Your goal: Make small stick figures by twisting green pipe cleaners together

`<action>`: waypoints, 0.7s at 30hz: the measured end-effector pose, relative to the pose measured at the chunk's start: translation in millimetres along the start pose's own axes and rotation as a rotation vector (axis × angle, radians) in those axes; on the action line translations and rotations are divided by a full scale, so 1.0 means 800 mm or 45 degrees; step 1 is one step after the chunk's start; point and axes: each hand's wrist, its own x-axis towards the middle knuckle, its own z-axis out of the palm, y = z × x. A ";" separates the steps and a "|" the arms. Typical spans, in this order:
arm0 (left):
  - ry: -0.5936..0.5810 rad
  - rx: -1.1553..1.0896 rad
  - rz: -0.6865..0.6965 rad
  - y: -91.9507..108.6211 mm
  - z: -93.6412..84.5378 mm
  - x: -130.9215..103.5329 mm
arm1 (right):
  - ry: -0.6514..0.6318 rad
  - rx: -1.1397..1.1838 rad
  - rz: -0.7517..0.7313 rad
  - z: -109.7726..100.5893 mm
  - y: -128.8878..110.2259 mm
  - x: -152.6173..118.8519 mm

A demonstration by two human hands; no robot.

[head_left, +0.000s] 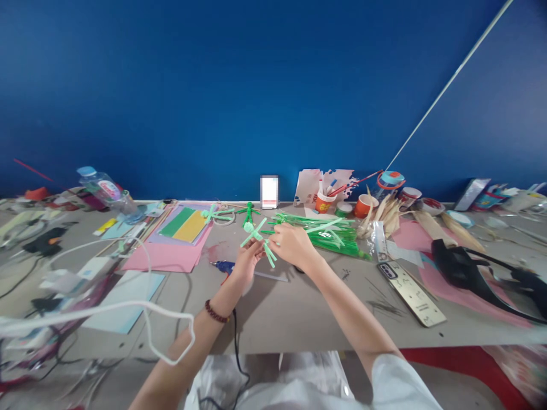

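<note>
A light green pipe-cleaner figure (255, 234), with a round head and thin limbs, is raised over the table in front of me. My left hand (247, 264) grips it from below with closed fingers. Closed at its right side, my right hand (291, 244) pinches a green pipe cleaner by the figure; the fingertips are partly hidden. Just behind stands a darker green pipe-cleaner figure (249, 213). Another light green one (217, 214) lies on the coloured sheets to the left. Beside my right hand is a bundle of green pipe cleaners (342, 242).
A blue glue gun (224, 266) lies by my left wrist, its cable running down. Pink paper (171, 259) and a white cable (149, 307) are at left. A phone (412, 295), a red pen cup (325, 202) and a black strapped device (461, 267) are at right. A lit screen (269, 191) stands behind.
</note>
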 end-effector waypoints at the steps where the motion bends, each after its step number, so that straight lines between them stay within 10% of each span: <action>1: -0.008 0.001 0.009 0.000 0.000 0.000 | -0.019 -0.004 0.006 0.001 0.000 0.001; 21: 0.215 0.231 0.118 -0.011 -0.009 0.013 | 0.075 -0.017 -0.034 0.044 -0.003 0.011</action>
